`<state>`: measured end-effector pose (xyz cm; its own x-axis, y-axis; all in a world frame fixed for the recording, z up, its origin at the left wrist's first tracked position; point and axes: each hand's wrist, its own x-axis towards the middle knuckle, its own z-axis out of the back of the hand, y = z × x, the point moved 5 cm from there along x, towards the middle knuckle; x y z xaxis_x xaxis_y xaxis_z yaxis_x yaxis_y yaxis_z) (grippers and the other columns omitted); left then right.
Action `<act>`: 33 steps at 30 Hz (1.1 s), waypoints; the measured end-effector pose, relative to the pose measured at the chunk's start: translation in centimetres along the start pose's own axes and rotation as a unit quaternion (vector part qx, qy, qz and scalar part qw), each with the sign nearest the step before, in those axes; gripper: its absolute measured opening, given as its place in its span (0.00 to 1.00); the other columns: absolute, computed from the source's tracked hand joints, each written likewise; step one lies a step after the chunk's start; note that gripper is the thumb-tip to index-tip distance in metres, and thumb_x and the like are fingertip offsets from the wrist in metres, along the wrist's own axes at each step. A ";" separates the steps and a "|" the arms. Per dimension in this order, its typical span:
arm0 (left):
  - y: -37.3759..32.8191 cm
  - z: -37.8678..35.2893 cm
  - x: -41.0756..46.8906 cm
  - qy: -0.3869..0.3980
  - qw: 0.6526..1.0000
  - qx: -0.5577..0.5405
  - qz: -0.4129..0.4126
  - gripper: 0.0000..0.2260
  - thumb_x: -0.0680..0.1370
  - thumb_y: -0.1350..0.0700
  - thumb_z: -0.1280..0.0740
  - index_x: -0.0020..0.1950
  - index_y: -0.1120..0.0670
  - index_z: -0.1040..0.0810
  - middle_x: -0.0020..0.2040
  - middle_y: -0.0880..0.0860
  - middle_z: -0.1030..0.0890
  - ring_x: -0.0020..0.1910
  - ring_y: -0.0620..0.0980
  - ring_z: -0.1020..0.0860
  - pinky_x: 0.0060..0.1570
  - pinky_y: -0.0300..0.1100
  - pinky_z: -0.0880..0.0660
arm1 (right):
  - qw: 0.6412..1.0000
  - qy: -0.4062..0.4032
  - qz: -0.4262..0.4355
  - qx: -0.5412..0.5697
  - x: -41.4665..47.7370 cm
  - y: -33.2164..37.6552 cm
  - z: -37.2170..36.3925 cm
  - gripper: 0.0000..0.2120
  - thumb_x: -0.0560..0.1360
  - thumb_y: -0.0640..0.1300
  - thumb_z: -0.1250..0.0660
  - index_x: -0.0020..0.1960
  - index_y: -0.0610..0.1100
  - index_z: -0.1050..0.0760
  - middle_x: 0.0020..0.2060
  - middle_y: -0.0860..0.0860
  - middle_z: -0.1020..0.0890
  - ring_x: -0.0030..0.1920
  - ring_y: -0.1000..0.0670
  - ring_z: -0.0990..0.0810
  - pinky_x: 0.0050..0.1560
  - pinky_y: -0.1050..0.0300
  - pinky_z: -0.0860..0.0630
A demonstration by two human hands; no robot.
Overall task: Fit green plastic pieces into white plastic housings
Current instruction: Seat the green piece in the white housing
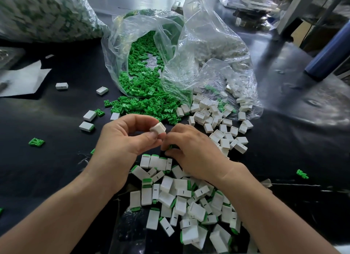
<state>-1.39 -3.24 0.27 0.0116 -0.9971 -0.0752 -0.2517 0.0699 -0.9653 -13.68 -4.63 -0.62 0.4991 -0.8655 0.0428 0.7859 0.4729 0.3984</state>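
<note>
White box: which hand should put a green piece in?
Right. The left hand pinches the white box; the right hand curls beside it, a green piece showing at its fingertips.

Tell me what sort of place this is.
Probably a factory assembly bench: a clear plastic bag spilling small green plastic pieces, a heap of white plastic housings, and a pile of finished white-and-green units on the black worktop.

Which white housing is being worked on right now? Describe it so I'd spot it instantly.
Find the clear bag spilling green pieces mid-table, then drop to the left hand just below its mouth. The white housing is pinched in that hand. It alone is held up off the black table, not lying in a pile.
</note>
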 end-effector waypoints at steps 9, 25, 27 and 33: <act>0.2 -0.1 0.1 0.016 1.000 0.016 0.000 0.10 0.61 0.62 0.31 0.40 0.60 0.23 0.34 0.52 0.18 0.36 0.49 0.17 0.34 0.34 0.22 | 0.998 -0.031 -0.042 0.047 -0.3 -0.5 0.6 0.07 0.72 0.46 0.31 0.49 0.47 0.22 0.38 0.57 0.33 0.43 0.54 0.32 0.41 0.62 0.39; 0.5 -0.3 0.0 0.038 0.998 0.059 0.005 0.08 0.61 0.59 0.29 0.38 0.58 0.21 0.32 0.54 0.17 0.32 0.49 0.18 0.31 0.35 0.23 | 0.920 -0.150 -0.042 0.359 -1.5 -0.5 3.2 0.13 0.72 0.35 0.31 0.42 0.54 0.23 0.37 0.49 0.17 0.38 0.50 0.18 0.45 0.51 0.20; 0.4 -0.3 -0.1 0.039 0.997 0.066 0.002 0.08 0.61 0.59 0.29 0.38 0.59 0.21 0.32 0.55 0.18 0.32 0.49 0.18 0.30 0.35 0.23 | 0.922 -0.145 -0.044 0.356 -1.5 -0.5 3.2 0.14 0.72 0.35 0.31 0.41 0.54 0.23 0.36 0.49 0.18 0.38 0.49 0.18 0.45 0.49 0.20; 0.1 -0.6 -0.3 0.037 0.995 0.096 -0.018 0.09 0.61 0.59 0.29 0.38 0.59 0.21 0.31 0.54 0.18 0.31 0.48 0.19 0.30 0.35 0.23 | 0.925 -0.132 -0.043 0.353 -1.5 -0.6 3.0 0.07 0.73 0.36 0.32 0.44 0.46 0.20 0.37 0.46 0.17 0.37 0.49 0.19 0.44 0.48 0.20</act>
<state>-1.97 -2.99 0.39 -0.0559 -0.9980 -0.0288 -0.0628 0.0323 -0.9975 -15.94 -4.10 1.80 0.2663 -0.9491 0.1682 0.3378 0.2553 0.9059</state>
